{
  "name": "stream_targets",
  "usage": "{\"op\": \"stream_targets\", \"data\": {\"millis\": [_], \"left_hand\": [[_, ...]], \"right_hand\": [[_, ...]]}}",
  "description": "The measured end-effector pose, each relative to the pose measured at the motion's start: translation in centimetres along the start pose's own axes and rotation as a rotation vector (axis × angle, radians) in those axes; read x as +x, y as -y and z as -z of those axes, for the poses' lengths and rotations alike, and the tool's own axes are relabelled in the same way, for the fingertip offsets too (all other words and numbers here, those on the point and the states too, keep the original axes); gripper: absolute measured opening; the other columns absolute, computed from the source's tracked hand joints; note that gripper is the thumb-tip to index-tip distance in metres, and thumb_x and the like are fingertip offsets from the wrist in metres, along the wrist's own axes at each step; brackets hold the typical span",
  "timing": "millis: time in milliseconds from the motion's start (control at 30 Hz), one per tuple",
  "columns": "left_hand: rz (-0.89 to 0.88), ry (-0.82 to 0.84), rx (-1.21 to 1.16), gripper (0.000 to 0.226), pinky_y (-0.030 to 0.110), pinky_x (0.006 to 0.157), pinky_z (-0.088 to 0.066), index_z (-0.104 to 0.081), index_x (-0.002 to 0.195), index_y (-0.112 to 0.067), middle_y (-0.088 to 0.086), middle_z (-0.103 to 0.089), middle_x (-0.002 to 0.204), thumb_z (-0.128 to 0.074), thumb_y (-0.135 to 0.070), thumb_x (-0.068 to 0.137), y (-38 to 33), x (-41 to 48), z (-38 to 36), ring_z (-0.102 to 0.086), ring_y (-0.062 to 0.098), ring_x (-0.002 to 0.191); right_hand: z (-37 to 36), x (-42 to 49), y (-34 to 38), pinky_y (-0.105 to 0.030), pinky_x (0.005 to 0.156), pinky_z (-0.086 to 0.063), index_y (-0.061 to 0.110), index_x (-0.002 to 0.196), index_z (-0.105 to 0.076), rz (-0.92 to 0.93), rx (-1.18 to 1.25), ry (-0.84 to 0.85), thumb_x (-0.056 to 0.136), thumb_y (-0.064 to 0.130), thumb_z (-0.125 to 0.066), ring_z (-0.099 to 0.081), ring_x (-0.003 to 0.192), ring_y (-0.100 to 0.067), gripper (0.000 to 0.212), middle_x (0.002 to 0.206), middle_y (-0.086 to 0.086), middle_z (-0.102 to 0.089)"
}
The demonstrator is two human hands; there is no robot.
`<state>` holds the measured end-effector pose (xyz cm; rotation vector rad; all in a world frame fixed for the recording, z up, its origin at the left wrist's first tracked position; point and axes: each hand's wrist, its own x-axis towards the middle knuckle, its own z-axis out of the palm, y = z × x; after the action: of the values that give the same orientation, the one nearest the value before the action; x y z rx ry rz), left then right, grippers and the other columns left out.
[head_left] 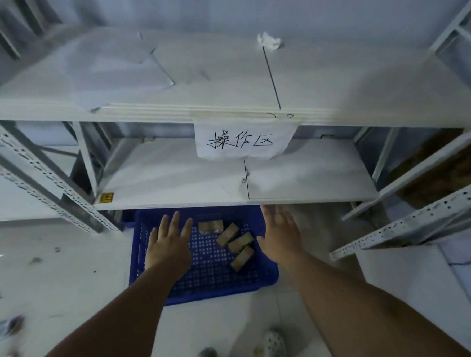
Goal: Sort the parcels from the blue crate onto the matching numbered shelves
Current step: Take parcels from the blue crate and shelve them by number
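Note:
A blue perforated crate (207,274) sits on the floor, its far end tucked under the lowest shelf. Several small brown parcels (234,239) lie in its right half. My left hand (169,243) hovers over the crate's left side with fingers spread and straight, holding nothing. My right hand (280,233) reaches down at the crate's right rim, fingers straight, empty, just right of the parcels.
A white metal rack stands in front with a lower shelf (174,182) and an upper shelf (195,78). A paper sign (243,142) with handwritten characters hangs from the upper shelf's edge. Crumpled paper (268,41) lies on top. Another rack (413,220) juts in at right. My shoes (272,347) show below.

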<state>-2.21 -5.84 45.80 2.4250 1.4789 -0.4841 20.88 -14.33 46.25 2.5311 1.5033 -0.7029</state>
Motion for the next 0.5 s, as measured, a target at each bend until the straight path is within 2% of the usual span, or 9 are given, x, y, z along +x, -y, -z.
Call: {"op": "stream_targets", "data": {"millis": [133, 200, 300, 367, 500], "left_hand": [[0.104, 0.087, -0.241, 0.066, 0.046, 0.114, -0.023, -0.007, 0.152, -0.027, 0.002, 0.005, 0.161, -0.040, -0.023, 0.095, -2.2, 2.2, -2.6, -0.004, 0.029, 0.145], [0.147, 0.117, -0.331, 0.061, 0.047, 0.110, -0.029, -0.015, 0.151, -0.025, 0.003, -0.002, 0.160, -0.039, -0.023, 0.095, -3.4, 3.8, -3.7, -0.012, 0.030, 0.143], [0.176, 0.150, -0.382, 0.054, 0.046, 0.110, -0.031, -0.025, 0.147, -0.023, 0.004, -0.011, 0.158, -0.040, -0.022, 0.095, -4.9, 6.1, -6.1, -0.017, 0.028, 0.141], [0.146, 0.170, -0.325, 0.050, 0.045, 0.111, -0.032, -0.033, 0.145, -0.021, 0.004, -0.015, 0.157, -0.041, -0.023, 0.095, -5.5, 8.0, -8.0, -0.020, 0.027, 0.140], [0.140, 0.226, -0.356, 0.049, 0.038, 0.109, -0.031, -0.038, 0.143, -0.017, 0.007, -0.031, 0.149, -0.046, -0.017, 0.094, -6.8, 11.4, -10.9, -0.032, 0.028, 0.135]], "right_hand": [[-2.8, 2.1, -1.3, -0.043, 0.119, -0.019, 0.031, 0.154, 0.007, -0.096, 0.071, 0.023, 0.096, 0.032, -0.051, -0.004, 0.148, -0.033, 0.082, 0.163, -0.009, 0.009], [-4.3, 3.9, -2.2, -0.044, 0.116, -0.026, 0.032, 0.154, 0.005, -0.148, 0.139, 0.060, 0.094, 0.032, -0.054, -0.011, 0.146, -0.033, 0.085, 0.162, -0.009, 0.003], [-7.2, 6.8, -3.8, -0.044, 0.111, -0.034, 0.031, 0.154, 0.001, -0.237, 0.267, 0.139, 0.093, 0.029, -0.057, -0.023, 0.142, -0.032, 0.085, 0.159, -0.012, -0.014], [-9.2, 9.0, -5.0, -0.042, 0.107, -0.038, 0.029, 0.154, 0.000, -0.256, 0.313, 0.206, 0.093, 0.030, -0.056, -0.032, 0.136, -0.032, 0.082, 0.154, -0.012, -0.026], [-13.1, 12.5, -7.0, -0.039, 0.101, -0.041, 0.029, 0.155, 0.002, -0.260, 0.292, 0.301, 0.095, 0.035, -0.053, -0.039, 0.129, -0.031, 0.081, 0.145, -0.014, -0.037]]}}
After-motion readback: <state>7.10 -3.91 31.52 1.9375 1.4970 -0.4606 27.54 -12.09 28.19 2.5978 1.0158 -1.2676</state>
